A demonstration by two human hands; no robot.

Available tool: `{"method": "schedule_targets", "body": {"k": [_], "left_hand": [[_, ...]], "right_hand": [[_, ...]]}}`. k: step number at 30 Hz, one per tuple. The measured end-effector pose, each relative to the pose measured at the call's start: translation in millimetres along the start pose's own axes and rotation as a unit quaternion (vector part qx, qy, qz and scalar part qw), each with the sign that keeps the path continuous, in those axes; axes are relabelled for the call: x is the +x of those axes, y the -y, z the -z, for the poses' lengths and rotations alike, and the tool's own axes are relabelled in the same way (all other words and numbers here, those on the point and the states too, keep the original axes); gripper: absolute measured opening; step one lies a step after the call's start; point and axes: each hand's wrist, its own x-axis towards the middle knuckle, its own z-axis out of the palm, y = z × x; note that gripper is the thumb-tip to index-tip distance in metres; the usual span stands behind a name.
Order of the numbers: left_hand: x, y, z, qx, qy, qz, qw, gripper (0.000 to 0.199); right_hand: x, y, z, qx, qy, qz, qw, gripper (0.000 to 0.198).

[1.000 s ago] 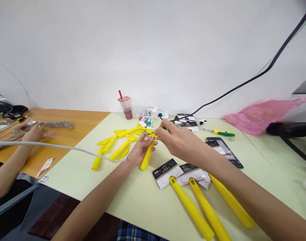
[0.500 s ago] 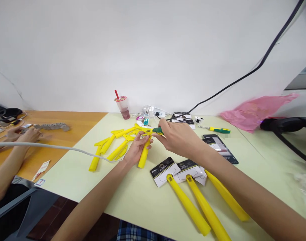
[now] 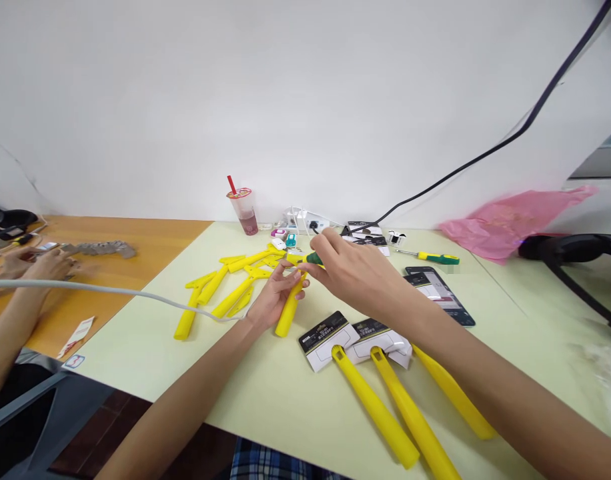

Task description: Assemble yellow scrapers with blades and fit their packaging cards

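Note:
In the middle of the desk, my left hand [image 3: 270, 298] is closed around a tilted yellow plastic handle [image 3: 286, 316], its top pinched between thumb and fingers. My right hand [image 3: 353, 272] grips the green handle of a screwdriver [image 3: 313, 258] and points it left at the handle's upper end. The screwdriver's tip is too small to make out. Several yellow pieces with flared heads [image 3: 232, 298] lie left of my left hand. Beneath my right forearm are long yellow handles [image 3: 378, 410] with black-and-white cards [image 3: 329, 339] at their ends.
A second screwdriver [image 3: 438, 259] and a phone [image 3: 445, 297] lie to the right. A cup with a red straw [image 3: 247, 217] stands near the wall by a power strip [image 3: 310, 220]. A grey cable [image 3: 110, 291] crosses at left, near a co-worker's hands [image 3: 48, 265]. A pink bag [image 3: 505, 220] lies at right.
My right hand has rolled slightly around the screwdriver and risen a little, hiding more of its green handle. My left hand keeps its hold on the yellow handle. The view has shifted slightly.

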Motion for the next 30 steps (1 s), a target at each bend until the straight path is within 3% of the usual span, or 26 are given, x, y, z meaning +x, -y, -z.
{"method": "schedule_targets", "body": {"k": [3,5,11,17,20,23,27,30], "left_hand": [[0.9,-2.1,0.2,0.001,-0.006,-0.005,1.000,0.046],[1.4,-3.6,1.2,0.000,-0.008,-0.016,1.000,0.048],[1.3,-2.9,2.4,0.002,-0.014,-0.011,1.000,0.049],[2.0,-7.9,1.0,-0.013,-0.026,-0.019,0.999,0.047],[2.2,-9.6,1.5,-0.014,-0.023,-0.022,0.999,0.047],[3.7,-10.2,4.1,-0.015,-0.027,-0.024,0.999,0.046],[5.3,-11.6,6.5,-0.010,-0.031,-0.032,0.999,0.048],[4.8,-11.1,6.1,0.002,-0.032,-0.041,0.999,0.047]], "right_hand": [[-2.1,-2.7,-5.3,0.037,-0.010,0.045,0.998,0.016],[-2.4,-2.2,-10.3,0.045,-0.004,0.077,0.996,0.020],[1.6,1.3,-11.0,0.029,-0.022,-0.018,0.999,0.018],[1.1,-6.2,-15.3,0.093,-0.028,0.075,0.992,0.020],[1.1,-4.5,-17.9,0.045,0.008,0.015,0.999,0.014],[1.4,-5.1,-17.5,0.052,0.015,-0.034,0.998,0.021],[0.7,-9.2,-17.5,0.088,-0.005,0.046,0.995,0.025],[-0.3,-5.5,-16.9,0.049,0.030,0.039,0.998,0.020]]}}
